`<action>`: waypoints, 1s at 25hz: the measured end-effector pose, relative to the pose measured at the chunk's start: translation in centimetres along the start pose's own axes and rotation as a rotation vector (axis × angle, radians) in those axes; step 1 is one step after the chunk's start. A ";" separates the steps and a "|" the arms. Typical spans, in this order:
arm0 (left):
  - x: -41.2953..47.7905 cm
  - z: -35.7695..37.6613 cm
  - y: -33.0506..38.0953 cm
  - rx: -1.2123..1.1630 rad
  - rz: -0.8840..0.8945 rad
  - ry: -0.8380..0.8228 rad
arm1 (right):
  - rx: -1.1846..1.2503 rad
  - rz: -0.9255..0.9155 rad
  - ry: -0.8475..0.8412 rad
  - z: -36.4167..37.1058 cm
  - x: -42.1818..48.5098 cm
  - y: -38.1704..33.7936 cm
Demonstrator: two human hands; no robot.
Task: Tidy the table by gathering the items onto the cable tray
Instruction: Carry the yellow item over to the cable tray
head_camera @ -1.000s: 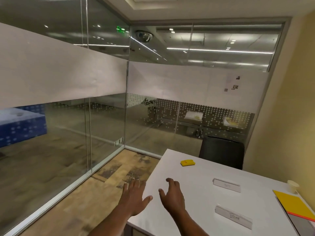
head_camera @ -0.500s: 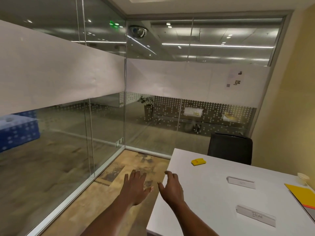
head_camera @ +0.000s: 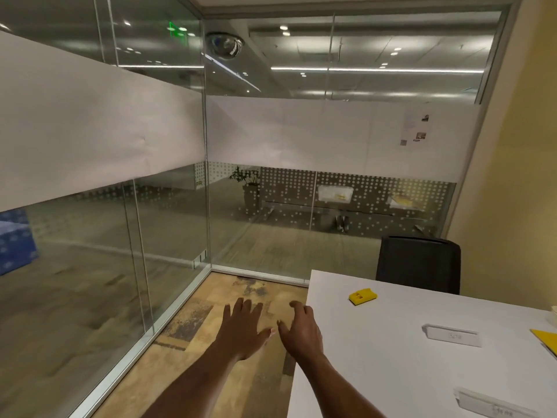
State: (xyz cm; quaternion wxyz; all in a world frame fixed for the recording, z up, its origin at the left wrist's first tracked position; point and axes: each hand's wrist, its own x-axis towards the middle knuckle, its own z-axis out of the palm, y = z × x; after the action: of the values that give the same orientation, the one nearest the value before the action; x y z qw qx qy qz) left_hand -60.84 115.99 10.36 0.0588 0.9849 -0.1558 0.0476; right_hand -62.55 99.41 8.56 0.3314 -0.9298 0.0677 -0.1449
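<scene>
On the white table (head_camera: 391, 372), near its far edge, the yellow block (head_camera: 363, 296) is best reached first, once the unseen cable tray is located. One block and two white name plates (head_camera: 452, 336) are counted. Left hand (head_camera: 241, 330) and right hand (head_camera: 301, 330) are held spread, empty, at the table's left edge.

Both arms extended forward; left hand (head_camera: 241, 328) flat, fingers spread; right hand (head_camera: 301, 328) relaxed, empty, thumbs nearly touching.
</scene>
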 end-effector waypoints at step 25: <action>40.2 4.9 -5.1 -0.072 0.375 -0.046 | -0.114 0.322 0.185 7.2 32.8 4.1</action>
State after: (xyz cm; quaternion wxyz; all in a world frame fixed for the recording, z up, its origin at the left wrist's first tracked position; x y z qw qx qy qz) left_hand -20.82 108.09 9.52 0.0805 0.9366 -0.3396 0.0295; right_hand -29.30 93.23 7.99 0.2894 -0.9069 0.2540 -0.1710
